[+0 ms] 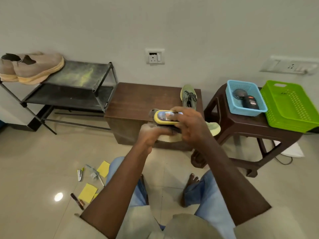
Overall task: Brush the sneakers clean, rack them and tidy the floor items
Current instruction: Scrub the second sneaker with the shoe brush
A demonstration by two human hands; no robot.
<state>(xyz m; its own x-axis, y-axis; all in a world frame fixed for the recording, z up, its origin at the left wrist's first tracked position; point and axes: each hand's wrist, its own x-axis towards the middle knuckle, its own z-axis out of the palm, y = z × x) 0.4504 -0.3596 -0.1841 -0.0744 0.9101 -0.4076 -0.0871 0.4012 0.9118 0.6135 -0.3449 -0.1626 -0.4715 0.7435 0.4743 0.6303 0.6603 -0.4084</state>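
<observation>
- While the left hand [150, 135] grips a sneaker [213, 126] over the counter [131, 99], the right hand [191, 125] holds a yellow brush [164, 117] on it.
- Second sneaker [189, 97] lies on the counter.
- Rack [72, 80] stands left.

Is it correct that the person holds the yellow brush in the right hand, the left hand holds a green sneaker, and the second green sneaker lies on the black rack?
Not quite. In the head view, the second green sneaker lies on the brown wooden box, not on the black rack. The rest holds: the right hand holds the yellow brush, the left hand a green sneaker.
</observation>
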